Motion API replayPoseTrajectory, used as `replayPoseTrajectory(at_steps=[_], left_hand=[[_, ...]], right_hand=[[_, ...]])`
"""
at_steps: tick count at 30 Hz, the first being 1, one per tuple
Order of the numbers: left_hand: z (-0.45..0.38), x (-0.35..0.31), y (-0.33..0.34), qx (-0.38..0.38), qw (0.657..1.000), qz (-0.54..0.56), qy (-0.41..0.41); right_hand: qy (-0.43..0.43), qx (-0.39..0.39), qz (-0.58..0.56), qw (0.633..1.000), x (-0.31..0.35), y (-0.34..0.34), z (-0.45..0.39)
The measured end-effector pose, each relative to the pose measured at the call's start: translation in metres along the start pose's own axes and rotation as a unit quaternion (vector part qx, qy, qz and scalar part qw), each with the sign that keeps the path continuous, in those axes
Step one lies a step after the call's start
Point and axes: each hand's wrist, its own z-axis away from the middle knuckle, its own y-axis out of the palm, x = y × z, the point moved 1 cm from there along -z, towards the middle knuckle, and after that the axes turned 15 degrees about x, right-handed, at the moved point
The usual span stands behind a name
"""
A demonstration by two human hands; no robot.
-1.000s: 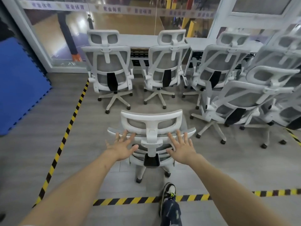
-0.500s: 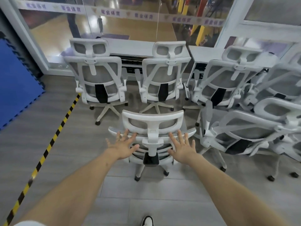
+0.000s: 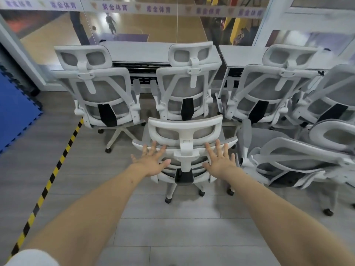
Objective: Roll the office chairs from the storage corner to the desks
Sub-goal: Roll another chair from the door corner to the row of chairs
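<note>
A white office chair (image 3: 184, 129) with grey mesh and a headrest stands right in front of me, its back toward me. My left hand (image 3: 152, 162) lies flat on the left side of its backrest with fingers spread. My right hand (image 3: 219, 160) presses flat on the right side, fingers straight. Both arms are stretched out. Three matching chairs stand at the white desks (image 3: 142, 52) ahead: a left chair (image 3: 96, 93), a middle chair (image 3: 188, 87) and a right chair (image 3: 269, 89). The pushed chair sits close behind the middle one.
More white chairs (image 3: 299, 162) crowd the right side, one almost touching the pushed chair. A yellow-black floor tape (image 3: 57, 166) runs along the left. A blue foam mat (image 3: 17, 114) lies at far left. A glass wall rises behind the desks.
I have walked forward, and the chair has rolled with my hands toward the desks. The row of chairs is much nearer now. Both hands stay flat on the backrest.
</note>
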Motion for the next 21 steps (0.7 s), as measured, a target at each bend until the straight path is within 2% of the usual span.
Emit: replayPoseTrajectory(at_steps=[3, 6, 8, 11, 16, 21], left_hand=[[-0.006, 0.002, -0.013, 0.0, 1.0, -0.01, -0.001], [-0.002, 0.012, -0.012, -0.011, 1.0, 0.001, -0.013], [0.01, 0.024, -0.004, -0.057, 0.998, 0.01, -0.019], [0.044, 0.049, 0.006, -0.146, 0.989, 0.02, -0.027], [0.127, 0.12, 0.035, -0.21, 0.974, 0.048, -0.064], [0.236, 0.236, 0.085, -0.247, 0.956, 0.091, -0.13]], right_hand=[[0.003, -0.016, 0.005, 1.0, 0.003, -0.016, -0.003], [-0.001, -0.122, 0.022, 0.992, 0.018, -0.022, 0.006], [-0.015, -0.199, 0.029, 0.979, 0.036, -0.02, 0.018], [-0.031, -0.255, 0.025, 0.966, 0.076, -0.013, 0.042], [-0.1, -0.253, 0.068, 0.96, 0.182, 0.004, 0.08], [-0.192, -0.232, 0.131, 0.945, 0.341, 0.048, 0.127]])
